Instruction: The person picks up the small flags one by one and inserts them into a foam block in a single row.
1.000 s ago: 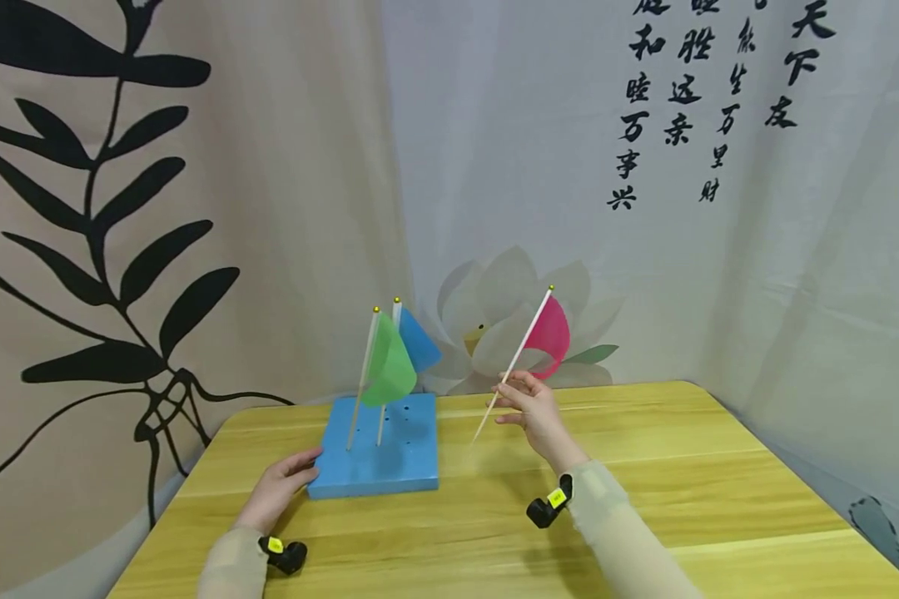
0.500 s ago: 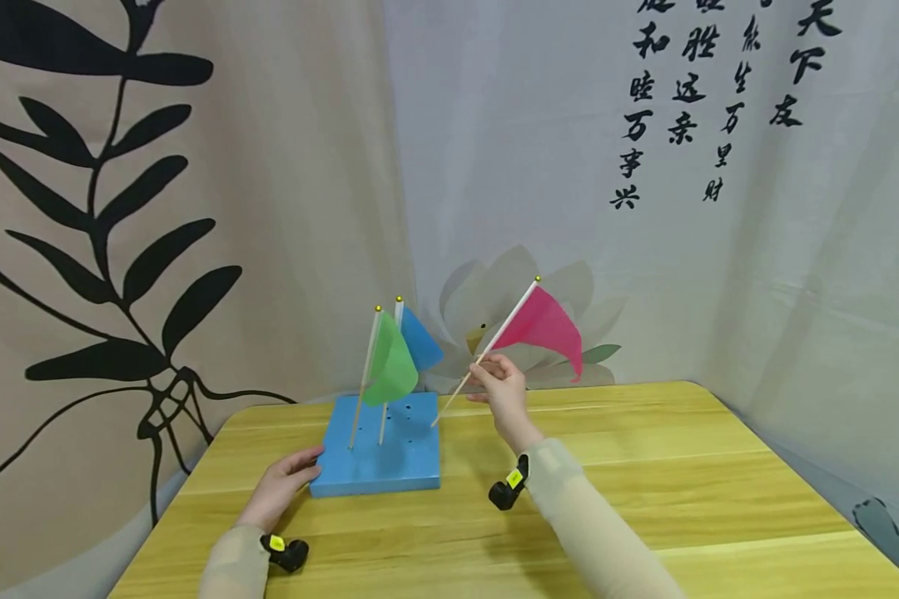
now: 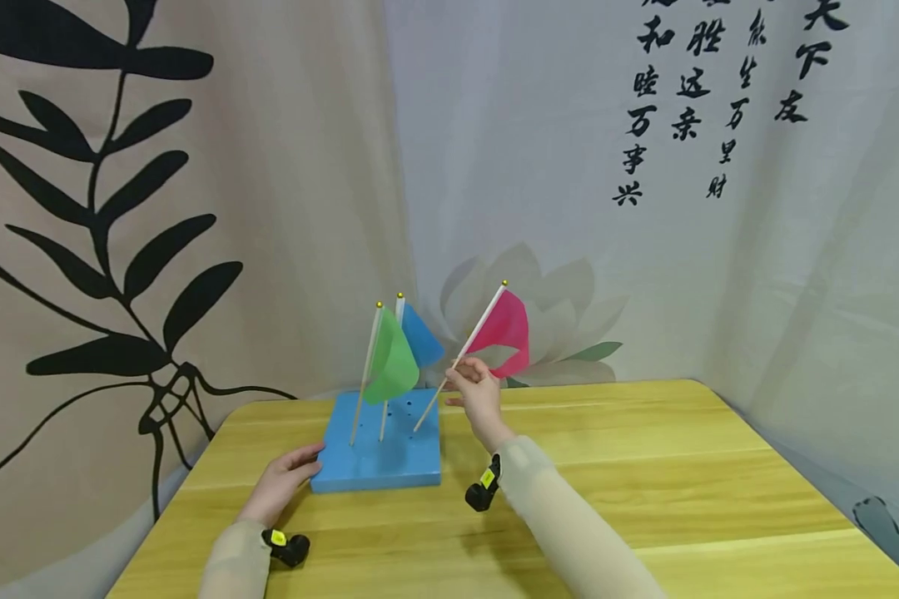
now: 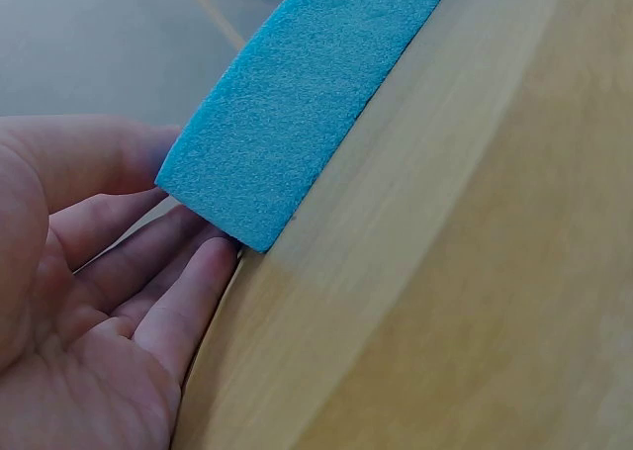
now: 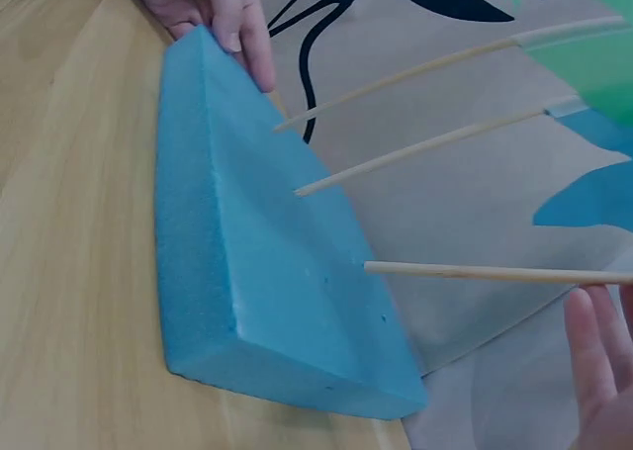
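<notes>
A blue foam block (image 3: 412, 462) with small holes lies on the table. My left hand (image 3: 280, 481) rests against its left edge with fairly straight fingers; in the left wrist view fingers (image 4: 198, 292) touch the block's corner. My right hand (image 3: 479, 399) pinches the wooden stick of a pink flag (image 3: 511, 320). That stick (image 5: 475, 271) leans to the right, its lower tip at the block's upper face; I cannot tell whether it is in a hole. A green flag (image 3: 391, 366) and a blue flag (image 3: 419, 337) stand in the block, left of the pink one.
The wooden table (image 3: 644, 482) extends to the right of the block. Behind it hangs a pale curtain (image 3: 307, 208) printed with dark leaves, a lotus and writing. Each wrist bears a small black camera (image 3: 483, 487).
My right hand has carried the pink flag left, from beside the block to over it, and lowered the stick's tip to its top. My left hand stays at the block's edge.
</notes>
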A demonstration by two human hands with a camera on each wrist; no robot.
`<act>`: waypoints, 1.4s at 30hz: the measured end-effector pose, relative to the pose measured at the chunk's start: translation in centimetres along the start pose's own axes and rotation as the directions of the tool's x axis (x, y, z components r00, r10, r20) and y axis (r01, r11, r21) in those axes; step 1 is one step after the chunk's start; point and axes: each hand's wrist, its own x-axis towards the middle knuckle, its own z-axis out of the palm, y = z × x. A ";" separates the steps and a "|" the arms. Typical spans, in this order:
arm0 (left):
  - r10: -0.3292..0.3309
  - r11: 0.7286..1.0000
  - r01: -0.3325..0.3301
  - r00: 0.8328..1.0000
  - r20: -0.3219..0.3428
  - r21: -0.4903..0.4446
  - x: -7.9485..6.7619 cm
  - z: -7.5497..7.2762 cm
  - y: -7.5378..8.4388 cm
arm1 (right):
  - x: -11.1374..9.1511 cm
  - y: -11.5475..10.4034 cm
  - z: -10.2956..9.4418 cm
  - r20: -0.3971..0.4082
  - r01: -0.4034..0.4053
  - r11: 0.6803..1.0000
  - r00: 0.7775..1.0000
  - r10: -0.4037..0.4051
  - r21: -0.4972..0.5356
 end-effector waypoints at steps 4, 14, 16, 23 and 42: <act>0.008 1.000 -0.008 1.000 0.009 0.000 0.2 -0.1 0.2 | 0.2 0.1 0.3 0.005 0.001 1.000 1.000 -0.001 -0.028; -0.014 1.000 0.014 1.000 -0.007 -0.002 0.1 0.0 0.2 | 0.1 1.2 1.0 0.036 0.006 0.993 0.999 -0.002 -0.115; -0.012 1.000 0.012 1.000 -0.011 0.004 0.1 0.1 0.2 | 0.1 1.4 1.2 0.056 0.028 0.992 0.998 -0.021 -0.125; -0.014 1.000 0.014 1.000 -0.013 0.001 0.1 0.1 0.3 | -0.1 1.6 1.5 0.072 0.053 0.985 0.996 -0.042 -0.163; -0.019 1.000 0.019 1.000 0.000 -0.004 -0.1 0.1 0.1 | -0.2 1.8 2.0 0.149 0.115 0.964 0.986 -0.081 -0.241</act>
